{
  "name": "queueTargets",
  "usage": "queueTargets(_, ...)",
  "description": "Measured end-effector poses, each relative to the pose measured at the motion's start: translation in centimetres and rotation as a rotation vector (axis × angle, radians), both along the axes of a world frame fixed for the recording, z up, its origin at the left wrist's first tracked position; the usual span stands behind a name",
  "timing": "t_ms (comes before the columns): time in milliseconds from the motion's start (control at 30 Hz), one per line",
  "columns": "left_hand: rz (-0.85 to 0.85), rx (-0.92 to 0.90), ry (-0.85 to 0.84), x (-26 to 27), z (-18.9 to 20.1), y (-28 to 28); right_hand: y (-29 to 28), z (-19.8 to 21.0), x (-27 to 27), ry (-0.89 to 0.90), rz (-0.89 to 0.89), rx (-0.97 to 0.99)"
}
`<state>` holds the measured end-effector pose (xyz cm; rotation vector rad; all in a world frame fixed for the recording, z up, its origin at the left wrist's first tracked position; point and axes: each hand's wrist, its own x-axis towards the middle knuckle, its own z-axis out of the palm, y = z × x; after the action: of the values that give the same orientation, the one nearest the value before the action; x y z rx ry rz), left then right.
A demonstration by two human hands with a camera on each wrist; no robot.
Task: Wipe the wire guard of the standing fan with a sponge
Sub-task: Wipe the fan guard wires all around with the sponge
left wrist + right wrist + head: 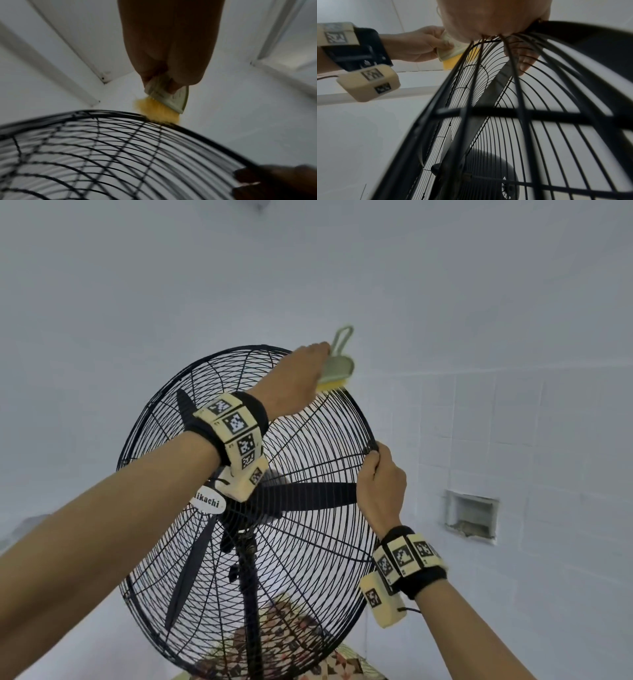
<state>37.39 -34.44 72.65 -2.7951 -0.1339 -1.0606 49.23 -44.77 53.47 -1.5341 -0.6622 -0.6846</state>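
The head view is evenly lit by soft, cool light, with no hard shadows or glare, and its edges bow. Both wrist views are dimmer and grainy. The wire guard (pixel 102 155) smears with motion blur; the sponge (pixel 157 112) looks fuzzy; nearby wires (pixel 522 121) are out of focus.

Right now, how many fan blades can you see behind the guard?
3: one blade points up-left, one blade points right toward the right hand, one blade points down-left. Arms may hide more.
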Motion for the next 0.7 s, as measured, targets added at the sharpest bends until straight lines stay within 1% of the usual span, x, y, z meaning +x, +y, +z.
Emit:
queueTargets(67, -0.007, -0.044, -0.001, -0.3, -0.5, -0.1, 0.1, 0.0, 0.2, 0.002, -0.008, 0.004)
queueTargets(100, -0.048, -0.046, 0.053, -0.6, -1.2, -0.5, 0.3, 0.0, 0.2, 0.006, -0.017, 0.004)
queueTargets(200, -0.203, 0.001, 0.297, -1.2, -3.4, -2.0, 0.4, 0.0, 0.2, -0.002, -0.029, 0.012)
queueTargets(233, -0.22, 0.032, 0.324, -1.2, -3.5, -2.2, 0.3, 0.0, 0.1, -0.006, -0.027, 0.013)
queueTargets(267, -0.215, 0.053, 0.299, -1.0, -3.0, -2.3, 0.3, -0.1, 0.1, -0.005, -0.024, 0.012)
queueTargets(333, -0.16, 0.056, 0.152, -0.3, -1.1, -2.0, 0.2, -0.2, 0.1, 0.003, -0.019, 0.0)
queueTargets(400, -0.078, -0.027, -0.014, 0.3, 0.8, -1.1, 0.1, -0.3, 0.2, -0.003, -0.007, -0.002)
queueTargets(467, -0.048, -0.099, -0.097, 0.9, 1.8, -0.3, 0.2, -0.3, 0.3, -0.006, 0.007, 0.002)
queueTargets(567, -0.076, -0.045, -0.073, 1.3, 0.7, -0.6, 0.2, -0.2, 0.4, 0.002, 0.007, 0.003)
queueTargets(700, -0.293, 0.077, 0.094, 0.8, -3.0, -2.0, -0.1, -0.2, 0.4, 0.034, 0.011, 0.015)
